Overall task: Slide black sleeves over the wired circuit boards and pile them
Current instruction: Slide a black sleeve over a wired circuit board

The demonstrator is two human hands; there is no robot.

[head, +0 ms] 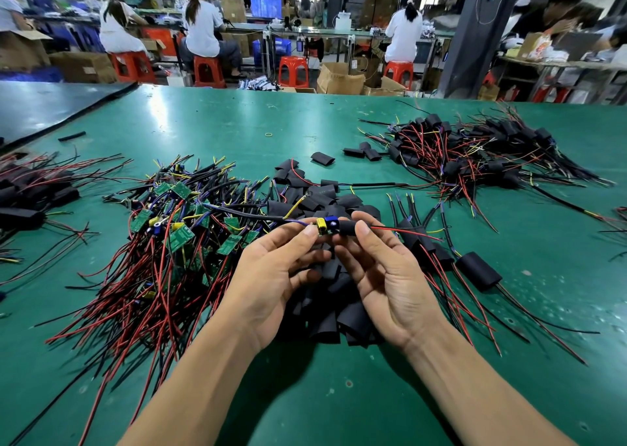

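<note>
Above the middle of the green tabletop [339, 394], the left hand [274, 269] pinches a wired circuit board [326, 225]. The right hand [386, 276] pinches a black sleeve [346, 228] threaded on its red wire, just right of the board and not yet over it. A large heap of bare boards [183, 228] waits at left and loose sleeves [325, 310] lie under the hands. The sleeved pile [475, 153] at far right suggests roughly half remains.

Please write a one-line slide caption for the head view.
Left hand pinches a wired circuit board, right hand a black sleeve at its end, above a green table.
</note>
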